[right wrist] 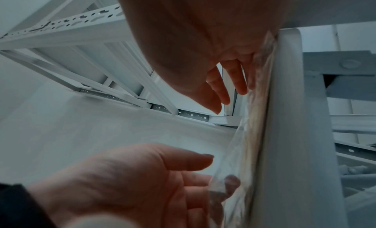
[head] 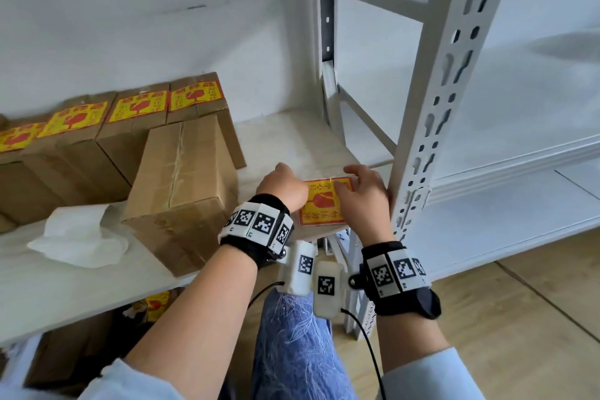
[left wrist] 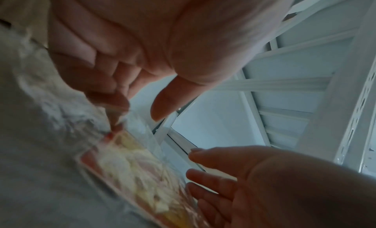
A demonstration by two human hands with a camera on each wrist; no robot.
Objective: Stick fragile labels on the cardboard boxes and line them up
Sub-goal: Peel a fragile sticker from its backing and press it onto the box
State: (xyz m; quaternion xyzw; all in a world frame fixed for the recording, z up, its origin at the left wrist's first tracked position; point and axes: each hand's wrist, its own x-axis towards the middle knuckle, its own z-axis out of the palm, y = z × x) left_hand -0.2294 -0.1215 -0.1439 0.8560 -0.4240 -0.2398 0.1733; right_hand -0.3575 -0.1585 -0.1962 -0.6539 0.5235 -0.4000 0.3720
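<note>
The left hand (head: 283,189) pinches the far corner of a yellow-and-red square fragile label (head: 322,204) lying on the pale shelf board (head: 81,282) — probably to peel it. The right hand (head: 363,195), fingers straight, steadies it. At ten o'clock, one bare brown cardboard box (head: 181,185) stands before four labelled boxes (head: 136,127).

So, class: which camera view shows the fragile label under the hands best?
The head view: the fragile label lies face up between both hands, its red and yellow print clear. The left wrist view shows it blurred at a steep angle; the right wrist view shows only its edge under clear film.
</note>
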